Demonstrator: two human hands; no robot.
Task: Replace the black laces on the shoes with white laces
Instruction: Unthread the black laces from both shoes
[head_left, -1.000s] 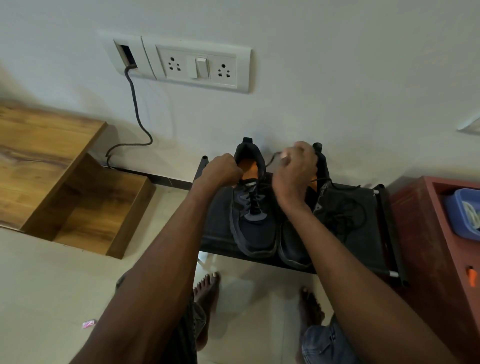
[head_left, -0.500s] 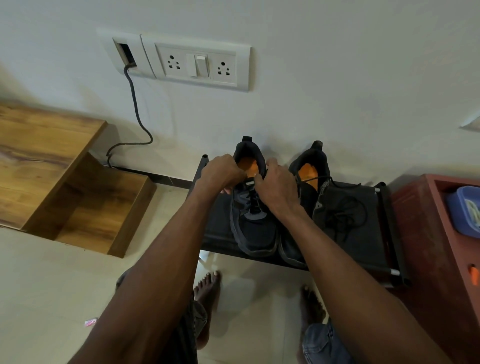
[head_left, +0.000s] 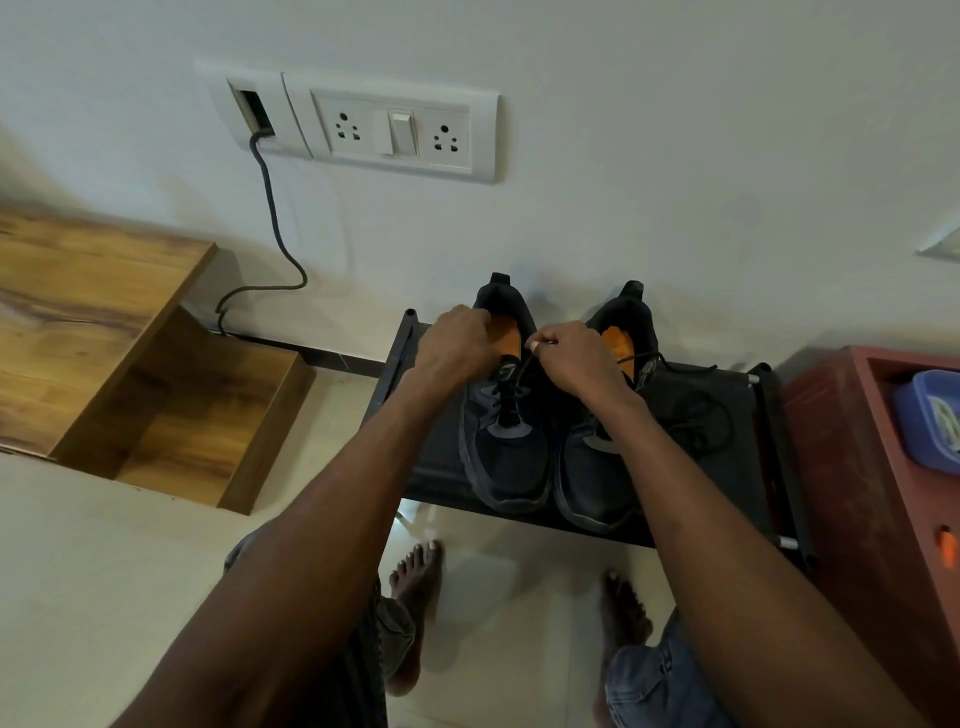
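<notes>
Pulling a black lace (head_left: 521, 370) up out of the left shoe (head_left: 506, 431), the right hand (head_left: 574, 358) now pinches it just above the eyelets, having dropped back from the raised draw of a second ago. Beside it, the left hand (head_left: 457, 345) stays curled on that shoe's collar, steadying it on the rack (head_left: 727, 467). Unlacing looks underway; a loose lace (head_left: 696, 421) lies right of the right hand, and no white laces show.

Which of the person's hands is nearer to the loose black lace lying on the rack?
The right hand. It is beside the loose lace, pinching a lace above the left shoe. The left hand grips that shoe's far side.
</notes>
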